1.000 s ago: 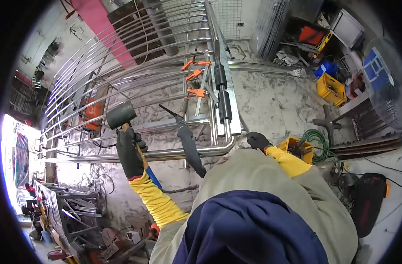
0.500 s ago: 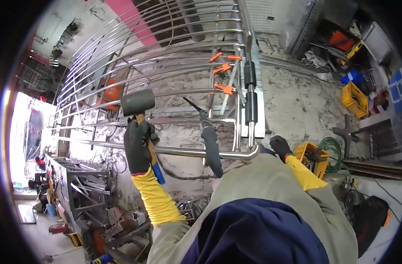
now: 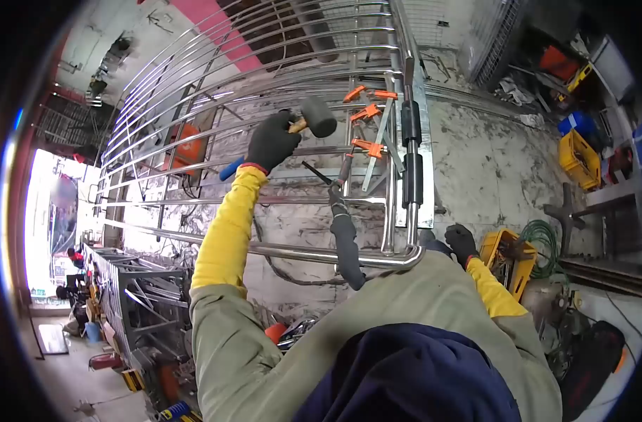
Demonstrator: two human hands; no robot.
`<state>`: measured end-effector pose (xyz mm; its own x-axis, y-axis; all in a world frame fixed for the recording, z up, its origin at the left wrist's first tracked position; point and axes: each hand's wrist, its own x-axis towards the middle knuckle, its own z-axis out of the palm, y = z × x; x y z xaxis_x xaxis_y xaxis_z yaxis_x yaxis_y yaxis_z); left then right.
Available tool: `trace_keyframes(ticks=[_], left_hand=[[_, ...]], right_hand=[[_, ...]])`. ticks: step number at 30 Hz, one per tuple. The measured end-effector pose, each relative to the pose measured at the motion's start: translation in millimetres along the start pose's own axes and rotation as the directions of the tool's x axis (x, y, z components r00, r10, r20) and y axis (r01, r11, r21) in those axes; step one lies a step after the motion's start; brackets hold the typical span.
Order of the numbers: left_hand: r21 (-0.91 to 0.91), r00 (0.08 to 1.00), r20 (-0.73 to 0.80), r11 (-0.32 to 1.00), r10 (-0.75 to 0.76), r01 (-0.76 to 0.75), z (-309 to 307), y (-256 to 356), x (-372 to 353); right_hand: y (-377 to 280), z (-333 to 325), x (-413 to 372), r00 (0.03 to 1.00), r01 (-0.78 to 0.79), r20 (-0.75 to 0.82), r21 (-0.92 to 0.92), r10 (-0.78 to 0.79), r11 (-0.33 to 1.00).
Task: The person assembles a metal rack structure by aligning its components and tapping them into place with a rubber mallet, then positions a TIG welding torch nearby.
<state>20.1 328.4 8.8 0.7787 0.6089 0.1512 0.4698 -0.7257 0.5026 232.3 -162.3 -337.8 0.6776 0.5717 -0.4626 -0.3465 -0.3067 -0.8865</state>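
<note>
In the head view my left hand [image 3: 273,143], in a black glove, grips the wooden handle of a rubber mallet [image 3: 319,117]. Its dark head is raised over the steel railing [image 3: 300,251], and the blue handle end sticks out behind my wrist. My gloved right hand [image 3: 461,242] is curled closed beside the railing's rounded corner; I see nothing in it. Between the hands, a welding torch [image 3: 346,246] with a dark wrapped handle leans on the front tube, its thin nozzle pointing up and left. Orange clamps [image 3: 366,112] sit at the railing's right end, near black sleeves [image 3: 411,179] on a post.
Yellow crates [image 3: 507,260] and a coiled green hose [image 3: 540,250] are on the right, with another yellow crate [image 3: 579,159] farther back. A metal rack [image 3: 141,295] stands at lower left. A dark cable [image 3: 282,275] runs under the railing.
My left hand has moved up and to the right with the mallet, whose head now points right towards the clamps. The right hand keeps nearly the same place; the view has shifted slightly.
</note>
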Motion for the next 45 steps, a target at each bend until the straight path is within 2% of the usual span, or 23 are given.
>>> trace_keyframes(ticks=[1,2,4,7,9,11,14,18,20,21,23,24,26,27,29,30,31,33,35,37,39,41,45], left_hand=[[0.03,0.999,-0.006,0.998,0.052,-0.052,11.3,-1.7,5.8],[0.027,0.998,0.007,0.998,0.062,-0.062,20.7,-7.2,13.6],[0.061,0.976,0.021,0.974,0.216,-0.217,39.3,-10.9,30.0],[0.05,0.973,0.102,0.976,0.208,-0.214,66.6,-12.3,42.7],[-0.013,0.961,0.074,0.964,0.267,-0.267,86.0,-17.4,47.5],[-0.044,0.977,0.179,0.993,0.116,-0.11,86.4,-8.7,45.6],[-0.071,0.98,0.186,0.996,0.066,-0.054,98.0,-15.0,47.9],[-0.092,0.979,0.202,0.996,0.034,-0.015,99.7,-10.0,42.9],[-0.135,0.974,0.219,0.99,0.054,-0.024,104.0,-8.4,44.5],[-0.139,0.975,0.216,0.99,0.048,-0.018,105.0,-7.4,44.1],[-0.322,0.95,0.308,0.946,0.06,0.045,104.7,-2.5,44.4],[-0.325,0.95,0.306,0.944,0.057,0.048,101.5,-1.4,45.4],[-0.174,0.925,0.374,0.985,0.067,-0.001,95.4,-1.8,49.6],[-0.177,0.926,0.372,0.984,0.068,-0.001,92.2,-2.4,49.4],[-0.012,0.919,0.394,1.0,0.016,-0.012,87.1,-6.3,48.7],[0.068,0.947,0.317,0.995,0.048,-0.074,83.4,-6.4,43.9],[0.061,0.946,0.321,0.995,0.049,-0.072,75.3,-5.3,37.0],[0.007,0.994,0.103,0.999,0.049,-0.05,53.5,-5.1,23.3],[-0.033,0.998,0.06,0.999,-0.031,0.033,11.0,17.7,-2.2],[-0.17,0.992,0.007,0.977,-0.127,0.126,-27.8,56.8,-41.1],[-0.333,0.954,0.007,0.898,-0.301,0.286,-36.8,71.8,-82.9],[-0.283,0.895,0.114,0.849,-0.432,0.446,-42.8,98.6,-124.6],[-0.48,0.761,0.073,0.646,-0.644,0.593,-11.0,145.1,-186.5]], right_hand=[[-1.4,-0.3,-7.4,0.999,-0.028,-0.024,0.1,0.031,0.995],[-5.1,0.8,-14.0,0.999,-0.033,-0.037,0.107,0.037,0.994],[-8.9,-1.2,-24.7,0.99,-0.057,-0.124,0.113,0.071,0.992],[-7.9,-9.3,-35.9,0.984,-0.05,-0.166,0.084,0.063,0.995],[-6.6,-13.2,-42.4,0.981,-0.048,-0.184,0.066,0.06,0.997],[-3.5,-16.6,-44.5,0.974,-0.046,-0.212,0.174,0.083,0.984],[18.5,-28.0,-36.2,0.983,0.015,-0.18,0.169,0.016,0.986],[26.0,-34.1,-25.4,0.981,0.062,-0.184,0.004,-0.06,0.998],[6.6,-28.3,-27.1,0.99,-0.045,-0.131,-0.003,0.044,0.999],[1.0,-24.7,-25.5,0.991,-0.046,-0.127,-0.011,0.044,0.999],[-10.7,-17.5,-23.7,0.996,-0.03,-0.083,-0.087,0.022,0.996],[-16.5,-15.8,-24.9,0.995,-0.076,-0.074,-0.085,0.069,0.993],[-12.6,-17.5,-17.2,0.996,-0.03,-0.085,-0.127,0.019,0.991],[-11.0,-19.9,-13.5,0.995,0.014,-0.095,-0.164,-0.03,0.986],[-34.2,-21.5,-14.8,0.989,0.039,-0.133,-0.203,-0.067,0.978],[-48.5,-21.8,-14.0,0.981,0.059,-0.166,-0.241,-0.101,0.969],[-46.1,-29.6,-1.6,0.967,0.16,-0.163,-0.207,-0.195,0.965],[-105.4,-28.3,2.1,0.951,0.14,-0.229,-0.276,-0.206,0.951],[-152.9,-32.6,23.7,0.925,0.264,-0.223,-0.209,-0.309,0.942],[-187.9,-43.8,65.5,0.866,0.456,-0.136,-0.185,-0.482,0.871],[-248.7,-35.2,82.4,0.837,0.546,-0.016,-0.036,-0.547,0.837],[-293.3,-25.9,114.7,0.814,0.579,0.07,-0.007,-0.577,0.816],[-350.6,11.6,180.7,0.744,0.606,0.238,0.152,-0.625,0.78]])
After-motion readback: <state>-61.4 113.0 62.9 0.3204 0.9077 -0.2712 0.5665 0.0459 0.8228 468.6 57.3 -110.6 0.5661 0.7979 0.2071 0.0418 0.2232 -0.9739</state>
